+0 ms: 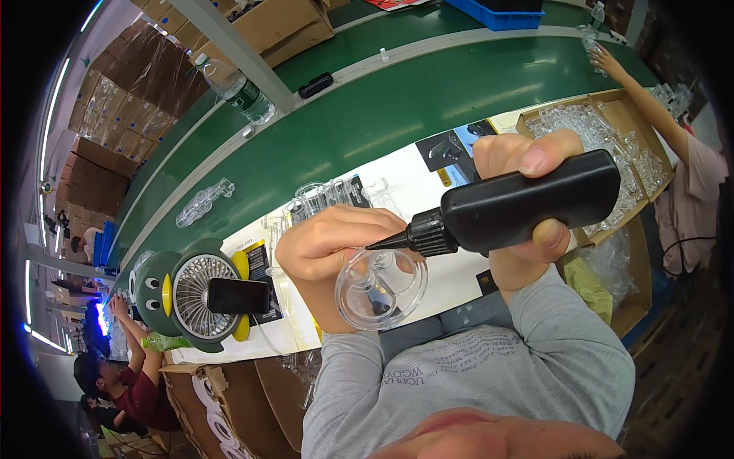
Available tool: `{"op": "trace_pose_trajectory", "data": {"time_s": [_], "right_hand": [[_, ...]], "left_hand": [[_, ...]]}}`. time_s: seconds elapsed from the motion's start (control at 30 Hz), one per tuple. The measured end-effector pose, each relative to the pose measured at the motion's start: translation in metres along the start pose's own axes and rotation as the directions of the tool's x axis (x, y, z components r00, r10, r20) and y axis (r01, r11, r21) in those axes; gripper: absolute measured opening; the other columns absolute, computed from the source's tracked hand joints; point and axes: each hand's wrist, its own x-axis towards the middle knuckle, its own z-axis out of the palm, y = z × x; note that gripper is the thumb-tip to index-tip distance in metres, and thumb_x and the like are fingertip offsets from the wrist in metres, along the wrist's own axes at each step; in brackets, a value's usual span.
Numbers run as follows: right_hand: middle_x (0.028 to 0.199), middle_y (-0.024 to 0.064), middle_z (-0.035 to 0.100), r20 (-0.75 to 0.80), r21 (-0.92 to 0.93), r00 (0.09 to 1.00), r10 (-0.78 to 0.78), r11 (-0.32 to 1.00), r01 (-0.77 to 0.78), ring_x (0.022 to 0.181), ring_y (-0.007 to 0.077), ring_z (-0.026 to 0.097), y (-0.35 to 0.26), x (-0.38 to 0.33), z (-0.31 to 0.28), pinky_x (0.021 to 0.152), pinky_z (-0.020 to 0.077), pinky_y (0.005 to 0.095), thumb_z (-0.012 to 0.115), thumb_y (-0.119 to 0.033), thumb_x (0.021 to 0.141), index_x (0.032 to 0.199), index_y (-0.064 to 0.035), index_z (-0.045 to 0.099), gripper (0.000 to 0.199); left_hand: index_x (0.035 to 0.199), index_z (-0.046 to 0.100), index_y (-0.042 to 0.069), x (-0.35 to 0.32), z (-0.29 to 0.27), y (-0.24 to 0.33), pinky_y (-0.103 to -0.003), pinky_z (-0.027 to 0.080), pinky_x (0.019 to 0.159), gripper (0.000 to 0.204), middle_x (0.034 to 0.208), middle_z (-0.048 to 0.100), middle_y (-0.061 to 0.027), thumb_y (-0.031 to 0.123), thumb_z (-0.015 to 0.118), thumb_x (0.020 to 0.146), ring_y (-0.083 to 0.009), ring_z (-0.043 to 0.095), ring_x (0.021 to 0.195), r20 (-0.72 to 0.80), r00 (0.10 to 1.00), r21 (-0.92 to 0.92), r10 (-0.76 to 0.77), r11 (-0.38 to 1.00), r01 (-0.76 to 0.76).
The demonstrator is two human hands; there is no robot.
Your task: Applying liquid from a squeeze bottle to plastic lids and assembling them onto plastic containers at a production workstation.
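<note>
My left hand (pixel 325 241) has its fingers curled around a clear round plastic part (pixel 382 294), whose ringed base faces me. In my right hand (pixel 527 157) is a black squeeze bottle (pixel 535 199), tilted on its side with the thumb and fingers wrapped round it. The bottle's tapered black nozzle (pixel 390 242) points left and reaches the upper edge of the clear part, close to my left fingers. Whether the tip touches the part or any liquid is coming out, I cannot tell. Just beyond my left hand, several clear plastic pieces (pixel 317 197) stand on a white sheet.
A green penguin-shaped fan (pixel 183 294) with a black phone (pixel 238 296) before it stands left. A water bottle (pixel 241 96) is on the green bench (pixel 359 115). At right, a cardboard box (pixel 664 164) holds clear parts, near a co-worker's arm (pixel 650 99). Another person (pixel 149 398) works far left.
</note>
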Motion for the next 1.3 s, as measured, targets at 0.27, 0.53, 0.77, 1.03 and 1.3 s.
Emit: {"op": "trace_pose_trajectory", "data": {"time_s": [0.27, 0.53, 0.77, 1.03, 1.3], "right_hand": [[0.061, -0.0014, 0.041, -0.061, -0.091, 0.998, -0.003, 0.996, -0.003, 0.050, 0.0089, 0.035, -0.001, 0.004, 0.006, 0.050, 0.0265, 0.0247, 0.064, -0.037, 0.075, 0.101, -0.0058, 0.042, 0.046], [0.067, 0.0039, 0.042, -0.161, -0.134, 0.984, -0.081, 0.989, 0.060, 0.056, 0.0121, 0.037, 0.000, 0.007, 0.001, 0.055, 0.0346, 0.0264, 0.056, -0.032, 0.077, 0.109, 0.0016, 0.038, 0.050], [0.091, 0.0168, 0.053, -0.412, -0.232, 0.908, -0.080, 0.973, -0.020, 0.080, 0.0231, 0.059, 0.000, 0.006, -0.003, 0.070, 0.0520, 0.0324, 0.053, -0.028, 0.075, 0.115, 0.0089, 0.037, 0.057], [0.092, 0.0150, 0.052, -0.489, -0.206, 0.862, -0.133, 0.978, 0.033, 0.077, 0.0221, 0.060, 0.001, 0.013, -0.002, 0.071, 0.0518, 0.0329, 0.052, -0.029, 0.076, 0.114, 0.0091, 0.038, 0.056], [0.096, 0.0157, 0.052, -0.469, -0.241, 0.876, -0.112, 0.970, -0.005, 0.080, 0.0218, 0.059, -0.001, 0.014, -0.003, 0.073, 0.0518, 0.0333, 0.052, -0.031, 0.075, 0.112, 0.0078, 0.041, 0.054]], "left_hand": [[0.099, 0.052, -0.016, 0.001, 0.008, 0.005, -0.042, 0.043, 0.082, 0.035, 0.098, 0.055, -0.0299, 0.015, 0.044, 0.084, -0.0411, 0.056, 0.090, -0.126, 0.988, 0.027, 0.085, 0.996, -0.082], [0.100, 0.057, -0.008, 0.000, 0.007, 0.021, -0.034, 0.045, 0.077, 0.036, 0.097, 0.060, -0.0189, 0.018, 0.061, 0.076, -0.0285, 0.059, 0.087, -0.483, 0.857, 0.122, -0.183, 0.954, 0.272], [0.096, 0.059, -0.005, 0.008, 0.013, 0.021, -0.029, 0.044, 0.073, 0.040, 0.089, 0.060, -0.0133, 0.018, 0.072, 0.066, -0.0218, 0.057, 0.079, -0.674, 0.720, 0.327, -0.168, 0.805, 0.494], [0.093, 0.060, -0.004, 0.013, 0.013, 0.020, -0.028, 0.044, 0.069, 0.042, 0.084, 0.061, -0.0118, 0.016, 0.075, 0.060, -0.0207, 0.056, 0.075, -0.695, 0.702, 0.365, -0.156, 0.765, 0.531], [0.090, 0.061, -0.002, 0.020, 0.018, 0.021, -0.027, 0.044, 0.066, 0.041, 0.082, 0.062, -0.0104, 0.012, 0.078, 0.055, -0.0198, 0.057, 0.073, -0.753, 0.645, 0.405, -0.132, 0.679, 0.612]]}}
